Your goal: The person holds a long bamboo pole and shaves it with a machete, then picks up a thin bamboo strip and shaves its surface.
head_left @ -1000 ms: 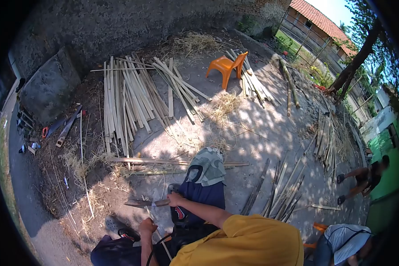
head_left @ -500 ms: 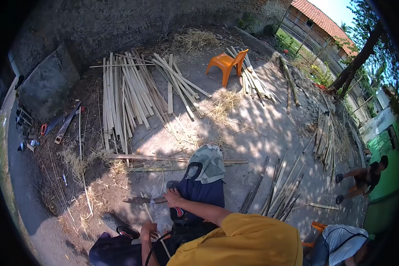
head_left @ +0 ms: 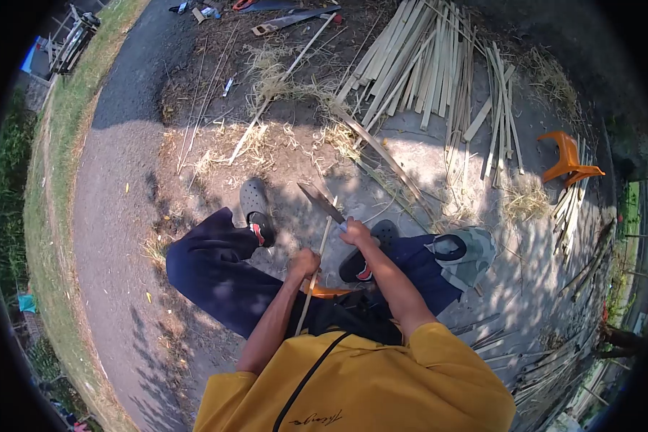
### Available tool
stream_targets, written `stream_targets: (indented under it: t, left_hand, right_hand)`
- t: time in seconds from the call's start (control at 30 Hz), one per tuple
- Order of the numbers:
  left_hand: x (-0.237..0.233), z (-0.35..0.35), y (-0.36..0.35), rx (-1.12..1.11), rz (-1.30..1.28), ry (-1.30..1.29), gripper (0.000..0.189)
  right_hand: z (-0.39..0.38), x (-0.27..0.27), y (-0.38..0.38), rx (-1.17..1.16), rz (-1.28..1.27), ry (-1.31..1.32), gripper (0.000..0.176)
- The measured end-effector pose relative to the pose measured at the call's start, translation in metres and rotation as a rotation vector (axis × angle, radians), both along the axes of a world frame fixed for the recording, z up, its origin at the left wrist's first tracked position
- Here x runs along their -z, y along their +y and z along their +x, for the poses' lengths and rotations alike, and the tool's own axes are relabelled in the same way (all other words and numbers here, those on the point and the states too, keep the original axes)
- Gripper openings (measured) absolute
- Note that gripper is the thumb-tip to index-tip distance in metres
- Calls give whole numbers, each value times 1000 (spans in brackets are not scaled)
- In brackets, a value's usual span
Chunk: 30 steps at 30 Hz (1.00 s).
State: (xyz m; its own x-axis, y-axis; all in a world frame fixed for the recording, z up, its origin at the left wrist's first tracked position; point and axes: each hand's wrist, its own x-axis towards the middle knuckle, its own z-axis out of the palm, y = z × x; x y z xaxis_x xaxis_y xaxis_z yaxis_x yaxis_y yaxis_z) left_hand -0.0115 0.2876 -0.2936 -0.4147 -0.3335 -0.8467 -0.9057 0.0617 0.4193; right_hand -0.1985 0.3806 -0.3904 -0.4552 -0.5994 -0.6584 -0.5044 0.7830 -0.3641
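Observation:
My left hand (head_left: 305, 264) is wrapped round a thin pale bamboo strip (head_left: 315, 282), which runs up from my lap between my knees. To the right of it, my right hand (head_left: 355, 232) grips the handle end of a machete (head_left: 320, 201). Its blade points up and left, close to the strip's upper end. Whether blade and strip touch, I cannot tell. Curled shavings (head_left: 252, 140) lie on the ground beyond my feet.
A large pile of split bamboo (head_left: 425, 65) lies at the top. An orange chair (head_left: 569, 158) stands at the right. Saws (head_left: 293, 21) are on the dirt at the top. A long slat (head_left: 389, 158) crosses the ground. A camouflage cap (head_left: 465, 253) rests on my right knee.
The view has swung left and down onto my lap. The machete now points up and left beside the strip. Both hands keep their hold.

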Motion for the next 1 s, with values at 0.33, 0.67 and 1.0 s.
stream_targets:
  t: [0.33,0.67,1.0]
  left_hand:
    - [31,6,18,-553,79,214,26]
    - [-36,-33,-12,-866,497,493,18]
    - [-147,-63,-27,-575,914,885,22]
  right_hand:
    - [-16,-24,-12,-46,3,48,49]
    - [-88,-151,-11,-212,-241,169,62]
    - [-101,-350,-21,-361,-430,375,64]
